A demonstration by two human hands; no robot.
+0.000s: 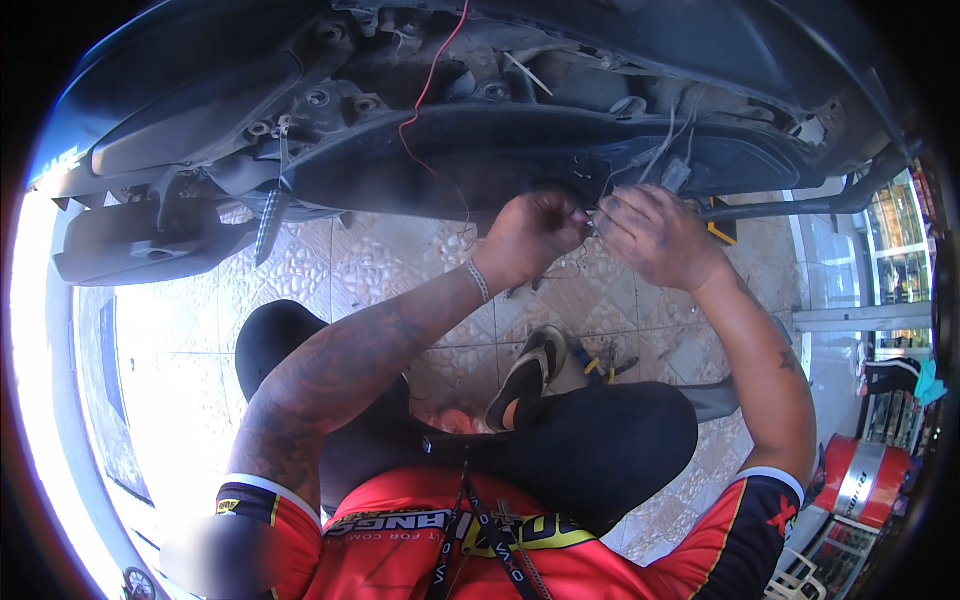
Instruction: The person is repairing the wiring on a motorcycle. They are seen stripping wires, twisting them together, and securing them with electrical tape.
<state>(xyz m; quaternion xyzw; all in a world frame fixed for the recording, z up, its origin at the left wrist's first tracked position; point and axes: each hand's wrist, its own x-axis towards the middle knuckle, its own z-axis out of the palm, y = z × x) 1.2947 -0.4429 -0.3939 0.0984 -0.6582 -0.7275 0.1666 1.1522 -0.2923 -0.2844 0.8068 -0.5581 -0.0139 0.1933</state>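
Observation:
Close together under the dark vehicle body (430, 165), my two hands meet fingertip to fingertip. My left hand (535, 235) is closed in a pinch on a thin wire, with a small pale tip showing between the hands. Opposite it, my right hand (655, 235) is closed too, fingers curled round a wire. Thin pale wires (662, 148) run down from the body toward my right hand. A small grey box-shaped part (676, 176) hangs just above that hand. To the left of my hands, a thin red wire (418, 105) trails from the top. The exact joint between my fingers is mostly hidden.
Pliers with blue and yellow handles (605, 370) lie on the patterned tile floor (350, 265) by my shoe (528, 375). A yellow-and-black object (720, 225) sits behind my right hand. A kickstand-like metal bar (270, 225) hangs at left. A red tank (862, 480) stands at right.

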